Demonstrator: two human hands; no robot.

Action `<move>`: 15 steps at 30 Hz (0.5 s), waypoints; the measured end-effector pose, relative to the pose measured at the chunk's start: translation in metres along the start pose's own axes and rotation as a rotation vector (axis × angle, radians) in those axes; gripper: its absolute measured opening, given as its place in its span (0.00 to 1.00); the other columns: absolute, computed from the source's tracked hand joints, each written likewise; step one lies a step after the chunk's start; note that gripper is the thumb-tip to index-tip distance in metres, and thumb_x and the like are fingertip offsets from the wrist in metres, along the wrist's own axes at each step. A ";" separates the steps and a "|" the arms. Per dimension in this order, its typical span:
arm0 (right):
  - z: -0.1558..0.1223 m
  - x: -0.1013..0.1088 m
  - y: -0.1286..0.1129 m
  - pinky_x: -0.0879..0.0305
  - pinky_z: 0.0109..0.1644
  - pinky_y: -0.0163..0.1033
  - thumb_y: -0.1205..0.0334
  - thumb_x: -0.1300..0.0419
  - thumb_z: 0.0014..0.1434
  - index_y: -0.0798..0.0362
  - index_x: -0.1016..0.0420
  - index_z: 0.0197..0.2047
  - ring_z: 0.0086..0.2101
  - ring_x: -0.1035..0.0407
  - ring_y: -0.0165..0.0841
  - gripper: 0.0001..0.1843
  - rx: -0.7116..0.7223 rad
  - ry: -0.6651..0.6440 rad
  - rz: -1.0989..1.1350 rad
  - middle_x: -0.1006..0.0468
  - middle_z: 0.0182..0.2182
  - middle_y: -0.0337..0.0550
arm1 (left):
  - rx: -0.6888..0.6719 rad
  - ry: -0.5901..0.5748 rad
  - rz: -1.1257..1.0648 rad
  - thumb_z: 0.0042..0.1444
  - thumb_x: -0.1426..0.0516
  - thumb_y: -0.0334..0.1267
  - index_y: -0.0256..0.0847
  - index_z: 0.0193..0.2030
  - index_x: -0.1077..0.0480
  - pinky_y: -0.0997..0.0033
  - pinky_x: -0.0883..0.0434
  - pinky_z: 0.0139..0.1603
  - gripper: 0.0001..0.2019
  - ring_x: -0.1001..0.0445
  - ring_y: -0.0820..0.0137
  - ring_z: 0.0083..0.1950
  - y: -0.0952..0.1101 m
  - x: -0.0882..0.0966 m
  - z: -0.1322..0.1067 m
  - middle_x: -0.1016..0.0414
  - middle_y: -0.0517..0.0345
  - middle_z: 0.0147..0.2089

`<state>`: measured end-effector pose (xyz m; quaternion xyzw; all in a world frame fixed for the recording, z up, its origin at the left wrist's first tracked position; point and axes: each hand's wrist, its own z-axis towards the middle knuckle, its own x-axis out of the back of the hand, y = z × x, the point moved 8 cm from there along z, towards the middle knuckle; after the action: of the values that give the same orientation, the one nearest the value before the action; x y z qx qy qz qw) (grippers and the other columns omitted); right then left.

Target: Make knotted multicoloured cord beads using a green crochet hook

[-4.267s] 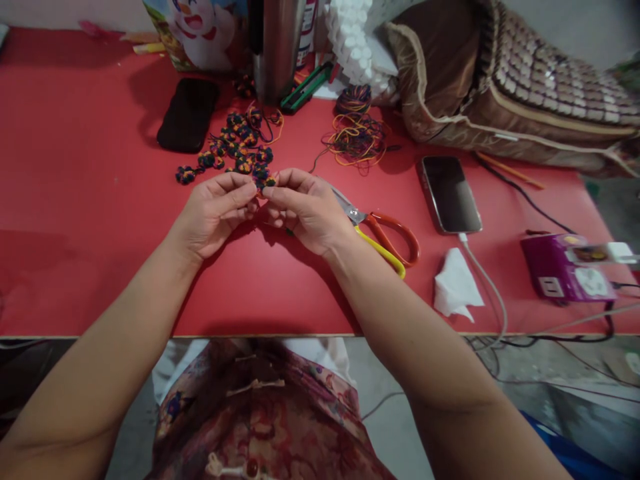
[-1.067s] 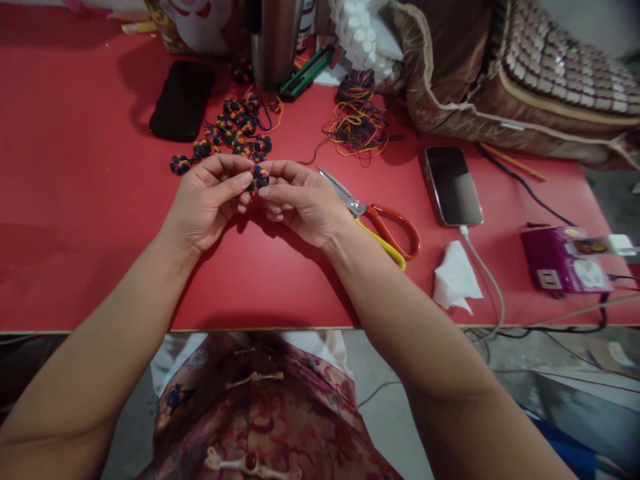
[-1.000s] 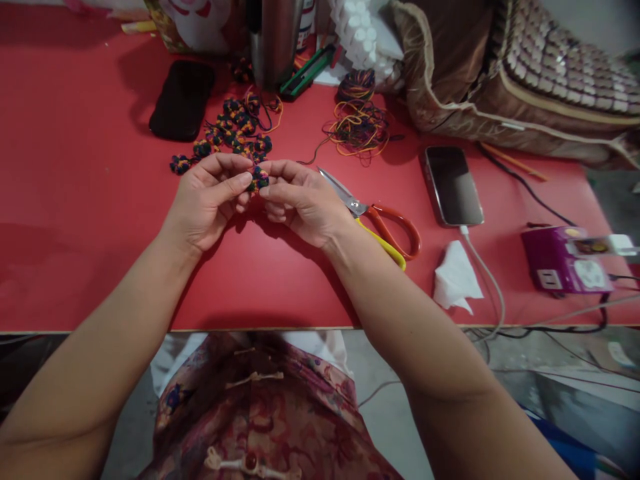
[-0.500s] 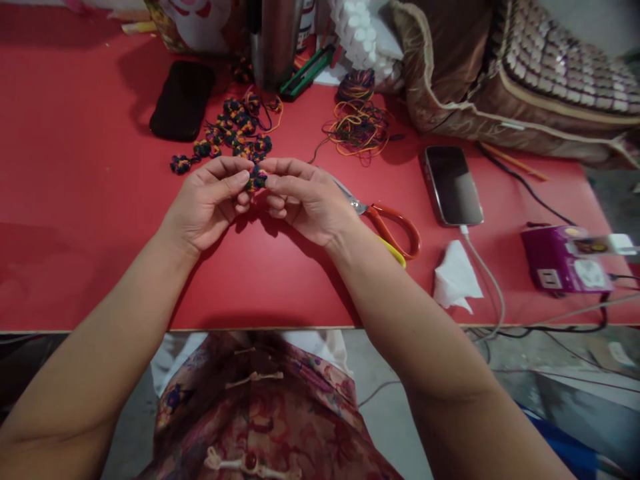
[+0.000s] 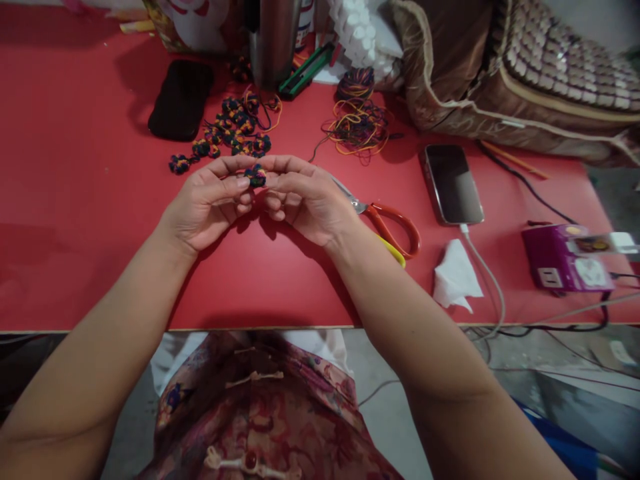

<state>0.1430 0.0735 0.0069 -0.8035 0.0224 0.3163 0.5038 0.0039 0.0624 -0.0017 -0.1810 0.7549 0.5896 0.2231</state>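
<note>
My left hand (image 5: 207, 203) and my right hand (image 5: 310, 200) meet over the red table (image 5: 75, 200). Between their pinched fingertips sits a small multicoloured knotted cord ball (image 5: 257, 176). Both hands have fingers curled in around it. Just beyond the hands lies a cluster of several similar knotted balls (image 5: 233, 133) with loose cord ends. A tangle of multicoloured cord (image 5: 357, 127) lies farther right, with a small cord spool (image 5: 355, 83) behind it.
Orange-and-yellow-handled scissors (image 5: 387, 230) lie right of my right hand. A black phone (image 5: 181, 100), a steel flask (image 5: 273, 40), a charging phone (image 5: 453, 185), a tissue (image 5: 455, 279), a purple power strip (image 5: 567, 267) and a brown sequinned bag (image 5: 500, 80) ring the work area.
The hands have shifted slightly, turning the knotted ball between the fingertips; my right hand now covers more of the scissor blades. Nothing was picked up or set down.
</note>
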 end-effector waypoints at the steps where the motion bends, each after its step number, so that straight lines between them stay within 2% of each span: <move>1: 0.000 0.000 0.000 0.37 0.32 0.36 0.71 0.29 0.62 0.49 0.18 0.44 0.27 0.36 0.26 0.09 0.000 0.001 0.004 0.24 0.29 0.31 | -0.004 -0.005 -0.008 0.47 0.21 0.28 0.39 0.41 0.13 0.81 0.23 0.29 0.14 0.24 0.78 0.28 0.000 -0.001 0.000 0.15 0.59 0.35; 4: -0.001 -0.001 -0.002 0.38 0.31 0.35 0.72 0.28 0.60 0.50 0.17 0.44 0.27 0.36 0.26 0.10 0.021 -0.019 0.004 0.23 0.30 0.32 | -0.027 -0.013 -0.016 0.47 0.22 0.28 0.38 0.41 0.13 0.82 0.22 0.30 0.14 0.24 0.78 0.28 0.001 -0.003 -0.001 0.15 0.58 0.34; 9: 0.001 0.001 0.000 0.37 0.31 0.37 0.70 0.24 0.53 0.49 0.17 0.42 0.26 0.39 0.26 0.14 0.033 -0.045 -0.009 0.23 0.31 0.32 | -0.015 -0.012 0.027 0.54 0.22 0.28 0.43 0.41 0.15 0.81 0.24 0.28 0.12 0.25 0.77 0.28 0.003 -0.003 0.000 0.15 0.60 0.35; 12: 0.003 0.002 0.001 0.36 0.30 0.37 0.71 0.25 0.49 0.48 0.17 0.42 0.29 0.34 0.28 0.17 0.012 -0.037 -0.027 0.22 0.33 0.34 | -0.035 -0.020 0.038 0.52 0.20 0.30 0.43 0.41 0.15 0.81 0.25 0.27 0.13 0.27 0.78 0.27 0.005 -0.003 0.000 0.18 0.63 0.33; 15: 0.003 0.003 0.000 0.35 0.30 0.36 0.68 0.26 0.50 0.48 0.17 0.42 0.31 0.32 0.30 0.15 -0.002 -0.039 -0.017 0.23 0.31 0.35 | -0.091 0.017 0.061 0.52 0.21 0.30 0.42 0.40 0.15 0.80 0.28 0.28 0.12 0.27 0.79 0.28 0.008 -0.003 -0.002 0.20 0.63 0.32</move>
<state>0.1437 0.0762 0.0043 -0.7979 0.0054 0.3278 0.5058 0.0022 0.0623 0.0067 -0.1727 0.7344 0.6281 0.1903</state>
